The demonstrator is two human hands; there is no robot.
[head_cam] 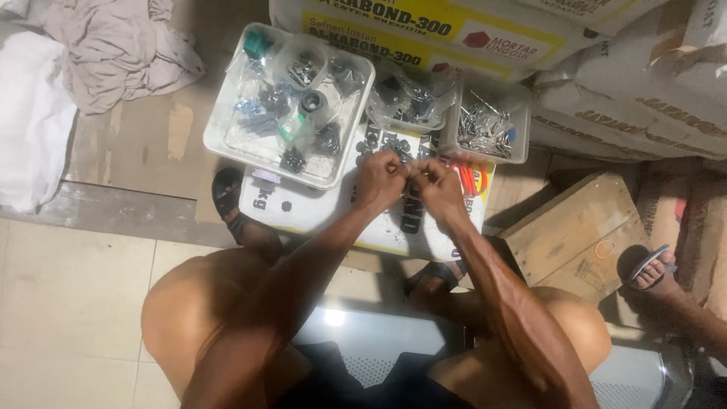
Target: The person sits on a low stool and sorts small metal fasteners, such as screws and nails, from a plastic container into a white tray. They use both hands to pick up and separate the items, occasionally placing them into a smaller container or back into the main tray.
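The left hand [379,178] and the right hand [433,180] are brought together, fingertips meeting, above a white printed sack [318,212] laid flat on the floor. Both hands are closed to a pinch around something small held between them; what that piece is cannot be told, since it is hidden by the fingers. Loose dark nuts and washers [386,142] are scattered on the sack just beyond the knuckles, and a bunch of orange plastic plugs [469,178] lies just beside the right hand.

A clear plastic tray [227,129] filled with small bags of dark fittings and a grey ring is set on the sack's far left corner. To its right a clear bag of hardware [405,98] is seen, and next to that a smaller clear box of silvery screws [485,129]. Large printed sacks [621,98] are stacked behind them.

A sandalled foot [231,201] is planted left of the sack. A wooden crate [575,235] sits to the right, with another person's sandalled foot [651,269] near it. Crumpled cloth [113,53] is heaped at the upper left
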